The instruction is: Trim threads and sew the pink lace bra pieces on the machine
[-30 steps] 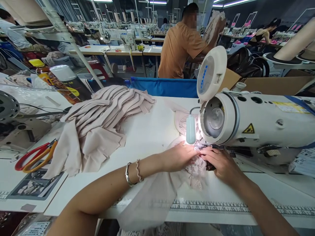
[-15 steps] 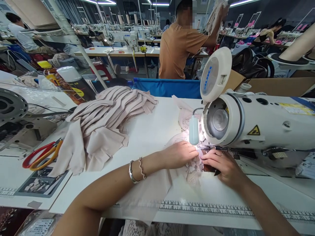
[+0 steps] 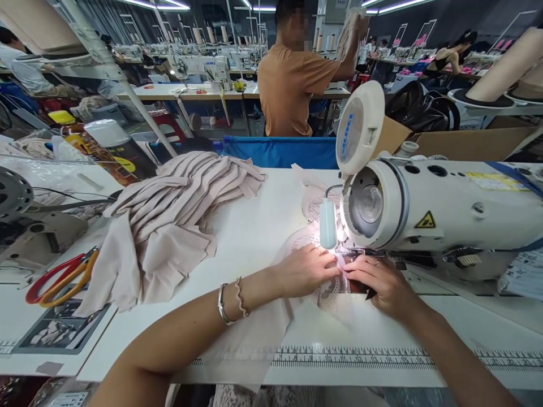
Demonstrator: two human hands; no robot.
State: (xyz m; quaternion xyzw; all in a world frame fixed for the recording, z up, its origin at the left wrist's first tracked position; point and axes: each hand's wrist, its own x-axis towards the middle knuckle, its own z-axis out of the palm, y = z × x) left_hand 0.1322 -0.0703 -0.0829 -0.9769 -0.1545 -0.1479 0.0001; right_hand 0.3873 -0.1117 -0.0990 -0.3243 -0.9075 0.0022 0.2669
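Note:
Pale pink lace fabric (image 3: 328, 297) lies under the needle area of the white sewing machine (image 3: 445, 209), lit by a small lamp (image 3: 328, 225). My left hand (image 3: 306, 272) presses its closed fingers onto the fabric just left of the needle area. From the right, my right hand (image 3: 382, 282) pinches the fabric's edge, its fingertips close to the left ones. A small dark pointed thing (image 3: 370, 294) shows beneath my right hand; its kind is unclear. A sheer part of the fabric drapes under my left forearm over the table's front edge. The needle itself is hidden.
A heap of pale pink cut fabric pieces (image 3: 169, 220) lies on the left. Scissors with red and orange handles (image 3: 63, 280) rest beside it, near spray cans (image 3: 121, 150). A printed ruler (image 3: 352, 357) runs along the front edge. A co-worker (image 3: 292, 85) sits beyond the blue cloth bin (image 3: 284, 151).
The whole view has shifted slightly, so most things appear further left. Both hands stay on the lace fabric, with only small finger movement. The co-worker still holds up fabric.

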